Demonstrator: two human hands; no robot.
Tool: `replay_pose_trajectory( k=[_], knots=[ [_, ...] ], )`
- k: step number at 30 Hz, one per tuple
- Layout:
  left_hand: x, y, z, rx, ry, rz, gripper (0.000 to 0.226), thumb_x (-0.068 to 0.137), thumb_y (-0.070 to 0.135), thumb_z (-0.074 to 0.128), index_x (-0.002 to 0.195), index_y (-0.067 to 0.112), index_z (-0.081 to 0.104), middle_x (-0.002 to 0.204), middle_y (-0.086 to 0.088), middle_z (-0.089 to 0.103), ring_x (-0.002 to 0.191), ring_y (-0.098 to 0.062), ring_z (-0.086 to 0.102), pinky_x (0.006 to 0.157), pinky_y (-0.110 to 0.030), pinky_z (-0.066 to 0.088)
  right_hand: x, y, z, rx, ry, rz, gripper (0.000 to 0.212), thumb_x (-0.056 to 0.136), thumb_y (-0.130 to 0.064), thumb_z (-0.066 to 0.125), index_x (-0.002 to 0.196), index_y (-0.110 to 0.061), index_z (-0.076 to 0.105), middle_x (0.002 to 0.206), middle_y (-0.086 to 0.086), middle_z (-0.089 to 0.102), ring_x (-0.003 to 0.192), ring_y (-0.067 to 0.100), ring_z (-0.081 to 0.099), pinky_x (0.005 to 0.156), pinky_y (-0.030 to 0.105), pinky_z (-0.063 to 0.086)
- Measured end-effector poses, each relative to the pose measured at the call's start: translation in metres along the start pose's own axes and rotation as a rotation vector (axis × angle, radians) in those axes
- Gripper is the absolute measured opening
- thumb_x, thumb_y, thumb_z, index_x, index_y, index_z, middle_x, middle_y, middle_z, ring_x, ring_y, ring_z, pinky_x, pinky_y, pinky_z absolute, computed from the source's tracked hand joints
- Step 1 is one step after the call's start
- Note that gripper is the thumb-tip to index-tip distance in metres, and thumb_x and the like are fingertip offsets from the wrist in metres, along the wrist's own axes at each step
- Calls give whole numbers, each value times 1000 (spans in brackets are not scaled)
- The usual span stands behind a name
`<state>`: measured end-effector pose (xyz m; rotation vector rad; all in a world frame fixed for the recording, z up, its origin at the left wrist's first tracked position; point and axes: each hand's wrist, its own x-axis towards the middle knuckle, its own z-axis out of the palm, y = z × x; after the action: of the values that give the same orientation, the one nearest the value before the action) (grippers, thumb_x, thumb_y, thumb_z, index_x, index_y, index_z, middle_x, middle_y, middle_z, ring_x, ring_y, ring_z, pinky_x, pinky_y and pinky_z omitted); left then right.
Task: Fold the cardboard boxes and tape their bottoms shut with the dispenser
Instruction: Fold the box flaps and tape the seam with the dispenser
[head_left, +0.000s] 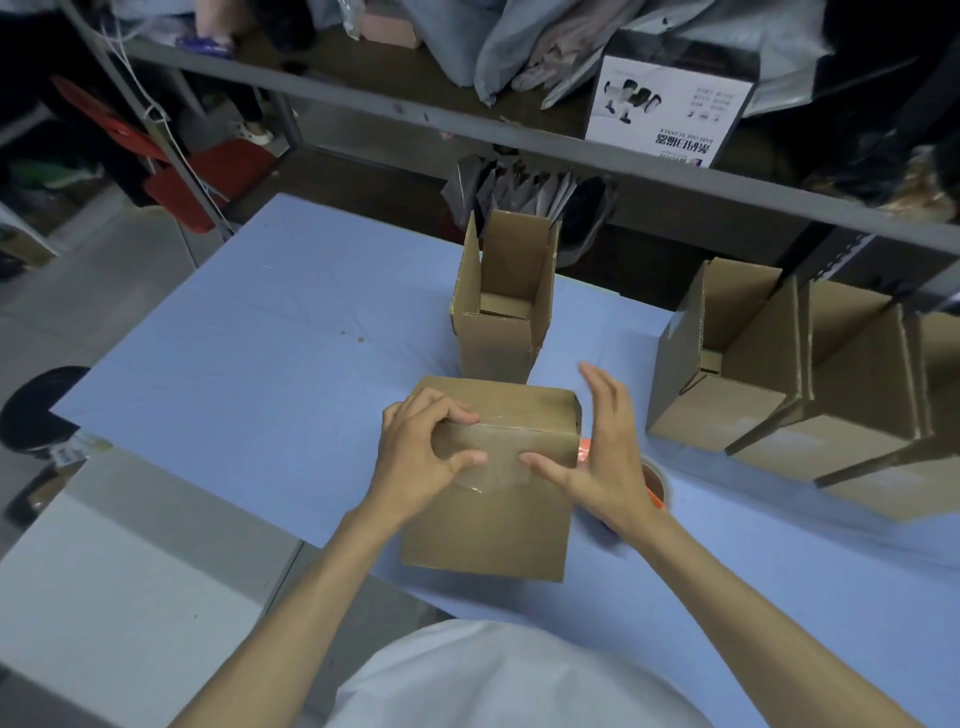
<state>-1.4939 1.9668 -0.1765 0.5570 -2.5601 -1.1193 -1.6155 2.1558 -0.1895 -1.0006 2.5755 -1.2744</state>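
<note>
A closed cardboard box (493, 525) stands on the blue table (260, 353) in front of me, with clear tape across its upper seam and down the near face. My left hand (421, 457) rests on the box's top left corner, fingers curled over the edge and thumb pressing the tape. My right hand (602, 457) is beside the box's right side, fingers straight, thumb touching the tape's end. The orange tape dispenser (655, 486) lies on the table behind my right hand, mostly hidden.
An open-topped folded box (501, 332) stands just behind the taped one. Several open boxes (779, 395) sit in a row at the right. A metal shelf (467, 124) with bags and a white carton runs along the back. A black stool is at the left.
</note>
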Motion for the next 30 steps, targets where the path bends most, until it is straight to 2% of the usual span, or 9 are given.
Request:
replay_pose_trajectory(
  k=[2, 5, 8, 11, 14, 17, 21, 25, 30],
  knots=[
    [1, 4, 4, -54, 30, -35, 29, 66, 23, 85, 83, 34, 65, 98, 23, 60, 105, 7, 45, 93, -6, 19, -2, 9, -3, 171, -175, 229, 127, 51, -64, 83, 150, -29, 12, 149, -10, 23, 137, 9, 27, 109, 28, 27],
    [4, 10, 7, -65, 28, -24, 23, 67, 16, 83, 80, 28, 68, 94, 21, 62, 102, 13, 43, 92, -12, 23, -5, 19, -7, 441, -364, 376, 129, 42, -52, 91, 148, -37, 19, 143, -8, 37, 121, 3, 49, 97, 25, 46],
    [7, 17, 4, -80, 36, -17, 25, 67, 17, 84, 81, 31, 69, 95, 21, 62, 104, 0, 48, 94, -15, 28, -5, 15, -14, 467, -279, 362, 117, 40, -46, 93, 139, -41, 33, 130, -14, 46, 107, 3, 57, 82, 20, 53],
    [10, 30, -9, -183, 183, -33, 25, 75, 36, 77, 98, 38, 66, 109, 17, 54, 111, -2, 47, 92, -10, 34, -1, 1, -25, 368, -173, 229, 112, 46, -44, 91, 140, -38, 30, 132, -20, 40, 118, 1, 45, 90, 15, 46],
    [24, 41, -32, -391, 262, -378, 44, 81, 45, 72, 119, 31, 54, 122, 10, 48, 113, -3, 51, 88, -16, 40, -1, -13, -33, 291, -107, 50, 116, 48, -39, 89, 145, -28, 25, 137, -12, 37, 125, 3, 40, 99, 12, 38],
    [34, 45, -54, -606, 38, -561, 32, 82, 30, 75, 109, 17, 64, 106, 0, 72, 86, -8, 70, 67, -16, 51, 0, -21, -35, 263, -130, -13, 123, 47, -34, 91, 148, -23, 21, 136, -11, 35, 127, 4, 40, 103, 16, 37],
    [27, 47, -59, -719, -7, -545, 21, 85, 16, 72, 104, 9, 66, 90, -4, 75, 72, -14, 71, 55, -18, 53, -4, -20, -34, 404, -210, 83, 122, 54, -53, 87, 150, -34, 14, 141, -23, 32, 130, -2, 37, 99, 10, 38],
    [13, 43, -49, -807, 12, -591, 22, 86, 12, 69, 107, 8, 63, 88, -2, 75, 73, -17, 71, 57, -23, 56, -4, -16, -33, 630, -176, 243, 100, 63, -61, 79, 145, -43, 25, 134, -31, 44, 124, -4, 46, 93, 19, 47],
    [10, 41, -46, -863, 6, -656, 25, 86, 15, 69, 109, 8, 64, 93, -7, 74, 73, -17, 71, 58, -23, 56, 2, -8, -35, 499, -194, 192, 106, 53, -59, 84, 143, -39, 32, 130, -27, 47, 119, -3, 48, 82, 7, 45]
  ],
)
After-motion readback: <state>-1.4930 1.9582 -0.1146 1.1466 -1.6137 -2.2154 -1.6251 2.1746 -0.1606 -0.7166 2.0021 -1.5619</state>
